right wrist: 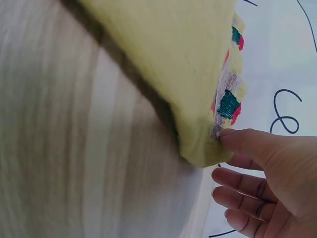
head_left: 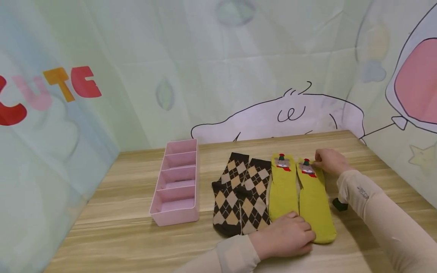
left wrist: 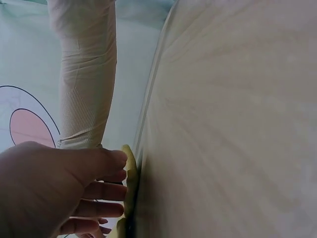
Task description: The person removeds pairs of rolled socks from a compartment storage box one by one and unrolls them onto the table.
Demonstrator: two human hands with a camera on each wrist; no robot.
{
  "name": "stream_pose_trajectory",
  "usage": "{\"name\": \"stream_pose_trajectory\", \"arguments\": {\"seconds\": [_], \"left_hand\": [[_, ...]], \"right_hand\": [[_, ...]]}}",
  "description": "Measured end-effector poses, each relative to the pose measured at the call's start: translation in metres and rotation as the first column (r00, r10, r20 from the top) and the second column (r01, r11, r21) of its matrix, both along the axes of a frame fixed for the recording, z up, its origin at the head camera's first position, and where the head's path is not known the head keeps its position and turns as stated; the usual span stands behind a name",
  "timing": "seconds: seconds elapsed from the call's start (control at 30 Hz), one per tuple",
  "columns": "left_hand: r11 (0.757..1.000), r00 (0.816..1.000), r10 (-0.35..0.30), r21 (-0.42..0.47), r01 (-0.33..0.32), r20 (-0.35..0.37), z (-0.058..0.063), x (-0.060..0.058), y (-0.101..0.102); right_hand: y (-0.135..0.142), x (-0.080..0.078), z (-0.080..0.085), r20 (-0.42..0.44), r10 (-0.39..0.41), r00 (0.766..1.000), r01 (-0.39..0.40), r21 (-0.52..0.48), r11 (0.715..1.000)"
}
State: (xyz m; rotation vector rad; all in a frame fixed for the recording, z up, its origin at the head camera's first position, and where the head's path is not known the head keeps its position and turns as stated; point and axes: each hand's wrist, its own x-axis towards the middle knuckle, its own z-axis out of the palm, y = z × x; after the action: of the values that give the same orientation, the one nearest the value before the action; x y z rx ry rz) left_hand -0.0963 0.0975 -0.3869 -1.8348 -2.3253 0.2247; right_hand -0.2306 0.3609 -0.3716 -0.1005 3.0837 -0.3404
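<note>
Two yellow socks with a bear face at the cuff lie side by side, the left yellow sock (head_left: 284, 193) and the right yellow sock (head_left: 315, 206). My right hand (head_left: 331, 161) pinches the cuff corner of the right yellow sock between thumb and index finger; the right wrist view shows this cuff (right wrist: 203, 144) slightly lifted. At the toe end, my left hand (head_left: 285, 235) rests on the yellow socks, its fingertips touching the fabric. Left of them lie two brown argyle socks, one farther left (head_left: 227, 204) and one (head_left: 256, 193) beside the yellow pair.
A pink box (head_left: 175, 216) with several compartments stands left of the socks on the wooden table (head_left: 112, 216). A printed cloth (head_left: 170, 49) hangs behind and at the sides. A small dark object (head_left: 340, 204) shows by the right wrist.
</note>
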Motion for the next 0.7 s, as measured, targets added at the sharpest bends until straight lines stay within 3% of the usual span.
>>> {"name": "stream_pose_trajectory", "arguments": {"seconds": [0.33, 0.53, 0.7], "left_hand": [[1.000, 1.000, 0.019, 0.004, -0.019, 0.024, 0.011, -0.004, -0.014], [0.996, 0.995, 0.057, 0.076, -0.051, -0.077, 0.016, -0.014, -0.026], [0.984, 0.989, 0.113, 0.147, -0.098, -0.098, 0.021, -0.027, -0.039]], "right_hand": [[-0.004, 0.002, 0.002, -0.069, 0.010, 0.998, -0.008, 0.032, 0.999], [-0.008, 0.007, -0.001, -0.103, -0.012, 0.995, 0.016, 0.035, 0.999], [-0.011, 0.015, 0.000, -0.140, 0.001, 0.990, 0.003, 0.028, 1.000]]}}
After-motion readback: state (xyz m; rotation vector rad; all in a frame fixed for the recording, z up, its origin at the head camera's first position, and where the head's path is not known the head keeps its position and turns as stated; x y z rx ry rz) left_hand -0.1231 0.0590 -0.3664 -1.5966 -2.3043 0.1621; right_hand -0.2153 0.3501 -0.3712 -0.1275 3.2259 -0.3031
